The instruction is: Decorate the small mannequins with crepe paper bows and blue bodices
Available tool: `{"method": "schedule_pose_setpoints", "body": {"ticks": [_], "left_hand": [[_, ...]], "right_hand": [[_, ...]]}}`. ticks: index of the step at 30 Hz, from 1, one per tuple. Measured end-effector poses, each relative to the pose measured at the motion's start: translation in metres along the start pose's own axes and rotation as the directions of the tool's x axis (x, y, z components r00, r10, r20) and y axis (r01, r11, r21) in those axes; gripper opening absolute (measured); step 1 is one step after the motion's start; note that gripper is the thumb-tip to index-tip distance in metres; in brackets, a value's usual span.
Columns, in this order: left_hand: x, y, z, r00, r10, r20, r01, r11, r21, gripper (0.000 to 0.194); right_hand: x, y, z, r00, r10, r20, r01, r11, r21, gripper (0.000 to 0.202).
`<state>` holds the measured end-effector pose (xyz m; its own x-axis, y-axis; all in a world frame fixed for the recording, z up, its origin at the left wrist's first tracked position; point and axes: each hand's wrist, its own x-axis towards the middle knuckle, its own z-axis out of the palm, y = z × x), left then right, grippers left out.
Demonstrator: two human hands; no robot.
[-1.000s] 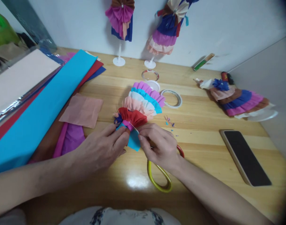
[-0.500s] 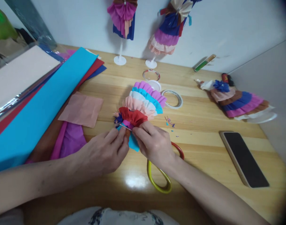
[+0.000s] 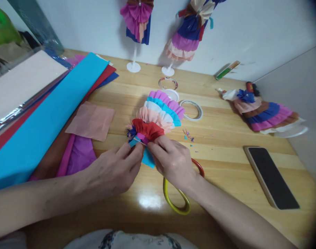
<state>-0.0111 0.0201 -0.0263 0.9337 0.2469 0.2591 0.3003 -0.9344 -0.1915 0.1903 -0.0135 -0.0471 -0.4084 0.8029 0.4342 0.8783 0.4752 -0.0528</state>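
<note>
A doll-sized crepe-paper dress (image 3: pixel 158 112) lies in front of me, with ruffled tiers in purple, blue, white, peach and red. At its near end, a purple band and a light-blue piece (image 3: pixel 148 159) show between my hands. My left hand (image 3: pixel 121 166) is closed, its thumb and fingers pinching this end from the left. From the right, my right hand (image 3: pixel 170 157) pinches the same end just below the red ruffle. A thin pale strip (image 3: pixel 140 141) runs between the fingertips. Scissors with a yellow and red handle (image 3: pixel 165 193) lie partly under my right hand.
Coloured crepe-paper sheets (image 3: pixel 51 107) are stacked on the left beside a peach square (image 3: pixel 92 121). Two dressed stands (image 3: pixel 133 67) are at the wall. A tape roll (image 3: pixel 199 112), paper scraps (image 3: pixel 188 135), another paper dress (image 3: pixel 267 112) and a phone (image 3: pixel 273 178) lie to the right.
The pale strip at the near end now sits more slanted, and the left fingertips have shifted slightly. Both hands keep their pinch; the whole view has moved a little.
</note>
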Motion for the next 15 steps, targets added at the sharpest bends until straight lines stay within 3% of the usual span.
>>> {"method": "schedule_pose_setpoints", "body": {"ticks": [3,9,15], "left_hand": [[-0.0002,-0.0002,0.0,0.998,-0.054,0.025,0.054,0.999,0.003,0.034],[0.0016,-0.0068,0.0023,0.998,0.003,0.069,0.001,0.998,-0.057,0.034],[-0.0006,-0.0046,0.0092,0.993,-0.047,0.105,0.059,0.992,-0.111,0.03]], "right_hand": [[-0.0005,-0.0005,0.0005,1.0,-0.003,0.007,0.003,1.0,0.008,0.032],[-0.0013,0.0005,0.0008,1.0,0.011,0.026,-0.012,0.999,0.032,0.029],[-0.0029,0.0013,0.0034,1.0,0.001,0.016,-0.002,0.999,0.048,0.027]]}}
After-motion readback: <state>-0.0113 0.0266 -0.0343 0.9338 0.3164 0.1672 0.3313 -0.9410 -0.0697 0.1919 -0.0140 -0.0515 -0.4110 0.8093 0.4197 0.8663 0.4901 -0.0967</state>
